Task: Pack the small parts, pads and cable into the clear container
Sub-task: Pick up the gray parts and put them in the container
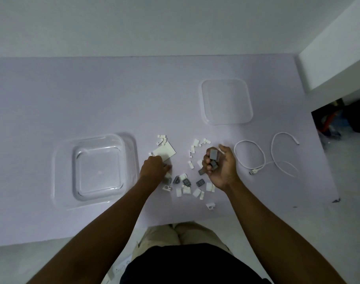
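A clear square container [97, 169] stands at the left of the pale table. Small white and grey parts [187, 183] lie scattered between my hands. My right hand [220, 167] is cupped palm-up, closed around several grey parts [213, 158]. My left hand [154, 167] rests knuckles-up on the table, fingers curled over small parts at the near corner of a stack of white pads [164, 152]; what it grips is hidden. A white USB cable [265, 158] lies looped to the right of my right hand.
A clear lid [226, 101] lies flat at the back right. The table's front edge [113, 232] runs just above my knees, and its right edge [322, 152] drops to the floor, where dark clutter sits.
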